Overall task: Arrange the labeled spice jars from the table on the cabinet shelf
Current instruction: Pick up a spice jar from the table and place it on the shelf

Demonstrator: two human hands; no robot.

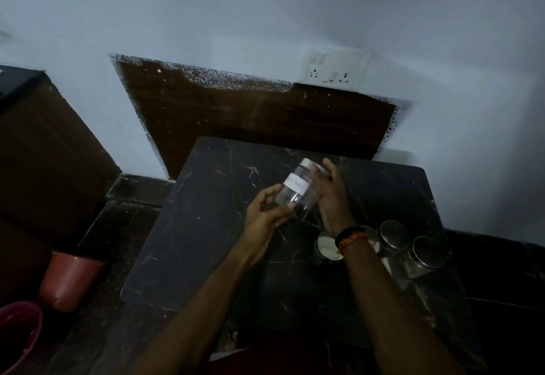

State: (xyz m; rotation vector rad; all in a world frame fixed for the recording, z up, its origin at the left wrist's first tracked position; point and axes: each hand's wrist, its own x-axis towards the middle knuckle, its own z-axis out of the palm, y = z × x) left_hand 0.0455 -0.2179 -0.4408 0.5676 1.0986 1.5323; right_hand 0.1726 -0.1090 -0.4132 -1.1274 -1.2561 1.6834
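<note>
You hold a clear jar (298, 189) tilted in the air above the dark table (206, 227), its silver lid pointing away from you and its white label facing up. Your left hand (265, 212) cups its base, fingers closed on it; your right hand (331, 195) presses against its far side. Three more jars (395, 234) stand by your right wrist.

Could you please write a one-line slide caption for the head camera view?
Both hands, left hand and right hand, hold a tilted, labeled clear jar above the dark table.
</note>
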